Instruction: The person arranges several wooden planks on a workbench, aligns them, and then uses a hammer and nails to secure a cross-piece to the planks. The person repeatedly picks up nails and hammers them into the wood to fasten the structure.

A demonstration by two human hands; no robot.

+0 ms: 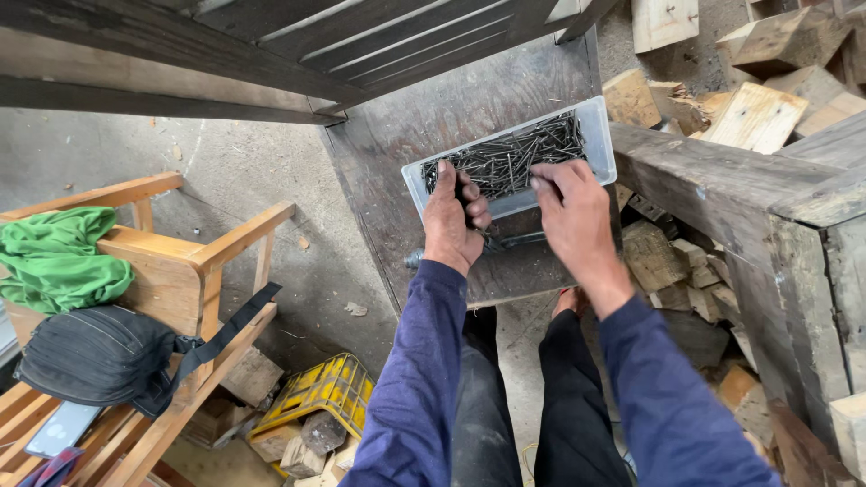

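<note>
At the far left of the scene a green cloth (56, 257) lay bunched on a pale wooden chair (185, 271), and just nearer a black bag (95, 353) rested on it with its strap hanging off the right edge; a yellow crate (317, 392) sat lower on the floor among offcuts. Right of these, a dark wooden board (397, 135) carried a clear plastic tray (603, 135), a shallow rectangle whose long axis ran from near-left up to far-right. The nails (514, 162) inside filled it in a loose heap, most shanks lying roughly along that same diagonal, though which end of each was the point could not be told. The left hand (454, 221) sat at the tray's near-left corner, fingers curled shut around a dark handle whose metal shaft (510, 242) ran out to the right along the tray's near edge, with 1 finger stretched up onto the rim. The right hand (570, 216) lay just right of it, over the middle of the near edge, its fingers bent down and drawn together with the tips at the nails; whether a nail was pinched between them could not be told. The nails lay just beyond and to the far side of both sets of fingertips, and the right hand was the nearer to the heap. Further right stood a heavy timber frame (785, 207), with pale wood blocks (756, 115) piled behind it.
</note>
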